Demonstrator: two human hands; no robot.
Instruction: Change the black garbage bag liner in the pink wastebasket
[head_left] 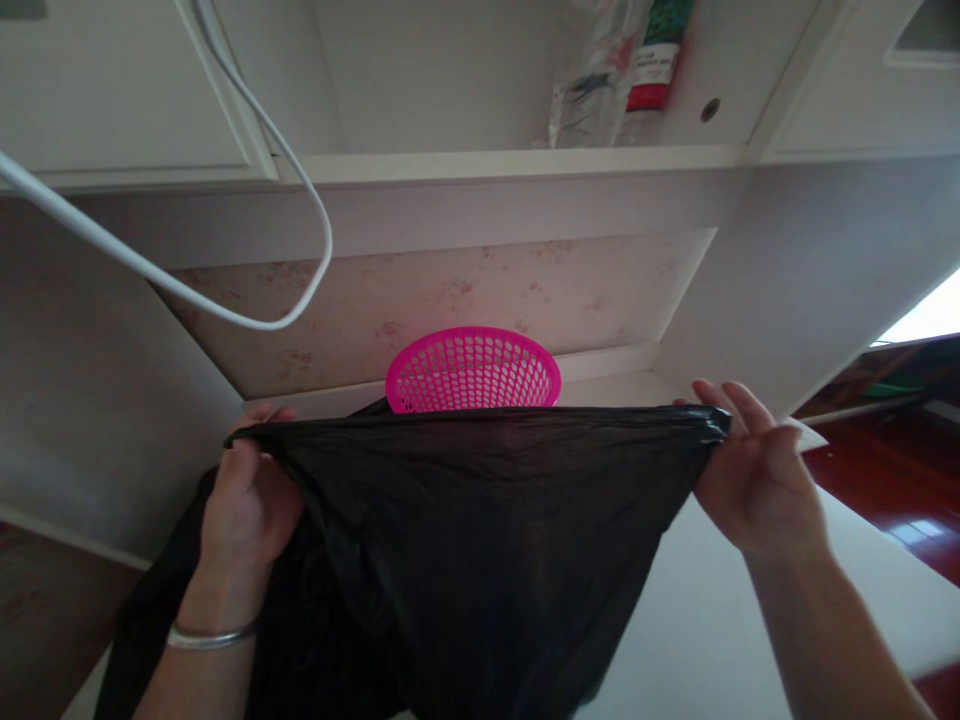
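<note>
Head cam: L fingers (240, 465) in pinch on blk bag (495, 520), R fingers (750, 407), grip unclear; red/wht label (654, 66) illegible

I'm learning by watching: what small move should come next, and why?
Probably ease the thin black plastic bag toward the round pink plastic basket: the left grip and right grip stretch the bag's edge taut, and the basket shows beyond it.

We hold a black plastic bag (487, 540) taut between our left hand (251, 500) and right hand (765, 490); behind it, a pink basket (472, 370) sits near the white desk's (675, 620) back edge.
</note>
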